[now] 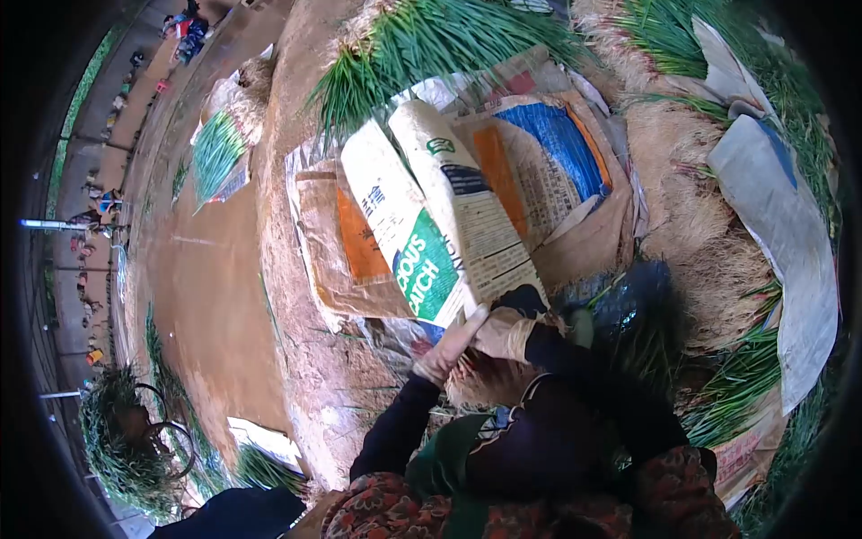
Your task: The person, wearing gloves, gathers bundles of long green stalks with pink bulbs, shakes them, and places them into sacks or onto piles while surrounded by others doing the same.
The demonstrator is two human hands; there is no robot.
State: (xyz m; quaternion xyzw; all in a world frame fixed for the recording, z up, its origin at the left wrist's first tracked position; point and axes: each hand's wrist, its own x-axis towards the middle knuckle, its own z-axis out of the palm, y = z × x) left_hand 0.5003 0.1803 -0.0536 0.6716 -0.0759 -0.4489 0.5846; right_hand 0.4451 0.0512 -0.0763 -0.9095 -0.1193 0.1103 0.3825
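A white, green and black printed sack [422, 260] lies folded lengthwise into two long panels, with a dark slit between them. At its near end, my left hand [449, 346] is closed on the edge, thumb on top. Right beside it, my right hand [503, 336] is closed on the same end, its fingers partly hidden. Pale roots [485, 382] show just below both hands. Under the folded sack, flattened brown, orange and blue sacks [566, 162] are spread out. Whether anything is wrapped inside the folded sack cannot be seen.
Bundles of green onions [449, 45] lie beyond the sacks, their roots toward the right. More rooted bundles [691, 216] are stacked at the right, partly under a grey sheet [781, 251]. A dark plastic bag [628, 296] sits near my right arm. Brown ground [220, 296] stretches left.
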